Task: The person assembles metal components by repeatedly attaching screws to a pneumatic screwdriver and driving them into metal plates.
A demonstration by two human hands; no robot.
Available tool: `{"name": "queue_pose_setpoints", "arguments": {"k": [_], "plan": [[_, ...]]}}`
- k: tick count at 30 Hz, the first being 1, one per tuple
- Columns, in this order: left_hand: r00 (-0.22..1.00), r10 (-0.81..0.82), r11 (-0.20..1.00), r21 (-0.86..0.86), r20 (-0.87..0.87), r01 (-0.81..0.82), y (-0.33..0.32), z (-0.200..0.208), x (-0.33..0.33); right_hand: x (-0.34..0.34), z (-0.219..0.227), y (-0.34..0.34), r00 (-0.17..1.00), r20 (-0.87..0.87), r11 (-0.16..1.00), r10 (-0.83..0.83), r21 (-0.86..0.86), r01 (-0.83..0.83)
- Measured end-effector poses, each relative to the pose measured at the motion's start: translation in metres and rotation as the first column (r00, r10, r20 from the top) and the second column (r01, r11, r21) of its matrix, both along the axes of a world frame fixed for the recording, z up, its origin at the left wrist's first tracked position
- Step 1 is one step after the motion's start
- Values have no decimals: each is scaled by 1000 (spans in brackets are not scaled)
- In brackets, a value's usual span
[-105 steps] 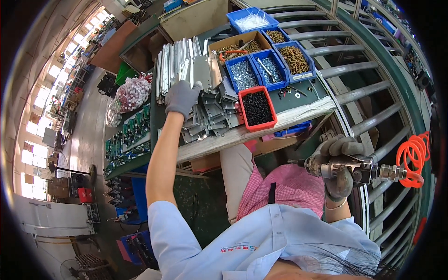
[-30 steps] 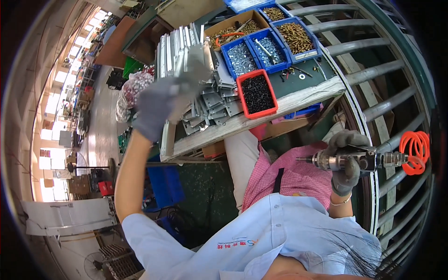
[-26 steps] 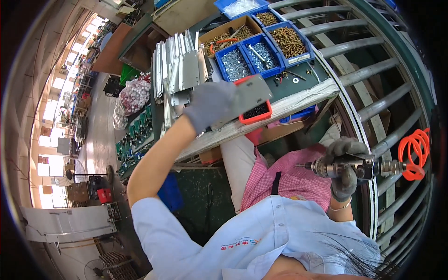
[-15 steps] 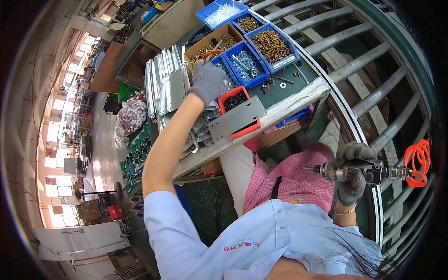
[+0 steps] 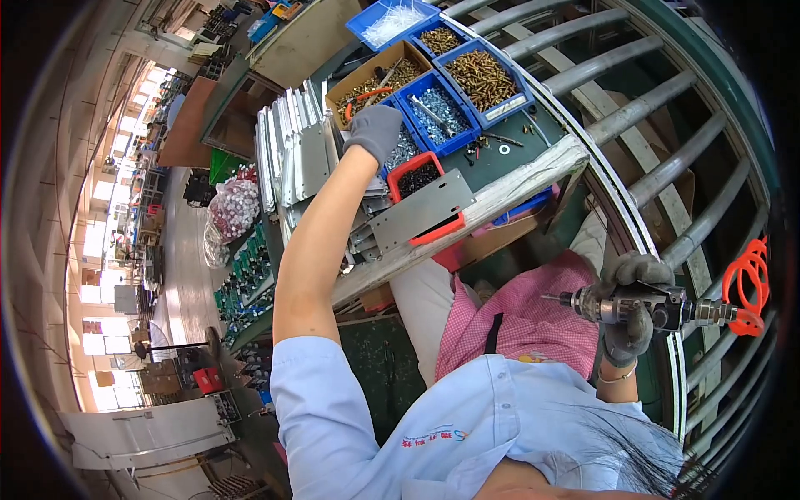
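My left hand, in a grey glove, is over the near-left blue bin of small silvery screws, beside a cardboard box of brass-coloured parts. Its fingers are curled in, and what they hold, if anything, is hidden. Orange-handled pliers lie on the box just beyond it. On the right, my gloved right hand is closed around a metal air-powered driver with a thin bit pointing left. An orange coiled hose joins its back end. A flat metal plate with holes rests across a red bin of black screws.
Stacked metal brackets stand left of the bins. Blue bins of brass inserts and silvery screws sit farther back. A curved roller conveyor runs along the right. Green circuit boards lie left of the bench.
My left hand has shifted slightly right and nearer, drawing back from the pliers, its fingers more curled. The driver in my right hand stays nearly still; the hose has swayed a little.
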State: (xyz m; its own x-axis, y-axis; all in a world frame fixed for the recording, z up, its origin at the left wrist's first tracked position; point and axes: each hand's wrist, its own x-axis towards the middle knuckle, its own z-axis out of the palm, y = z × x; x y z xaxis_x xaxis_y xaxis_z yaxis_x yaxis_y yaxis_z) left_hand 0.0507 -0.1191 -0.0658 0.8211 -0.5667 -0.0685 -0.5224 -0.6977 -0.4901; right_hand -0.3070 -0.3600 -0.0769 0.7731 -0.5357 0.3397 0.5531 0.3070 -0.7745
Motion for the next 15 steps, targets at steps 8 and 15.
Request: {"name": "queue_pose_setpoints", "arguments": {"k": [8,15], "plan": [[989,145,948,-286,-10,-142,26,-8,22,-5,0,9,997,24,997,71,-43,-70],[868,-48,-17,-868,-495,-496,44,23,7,-2,8,20,992,66,993,106,-55,-102]]}}
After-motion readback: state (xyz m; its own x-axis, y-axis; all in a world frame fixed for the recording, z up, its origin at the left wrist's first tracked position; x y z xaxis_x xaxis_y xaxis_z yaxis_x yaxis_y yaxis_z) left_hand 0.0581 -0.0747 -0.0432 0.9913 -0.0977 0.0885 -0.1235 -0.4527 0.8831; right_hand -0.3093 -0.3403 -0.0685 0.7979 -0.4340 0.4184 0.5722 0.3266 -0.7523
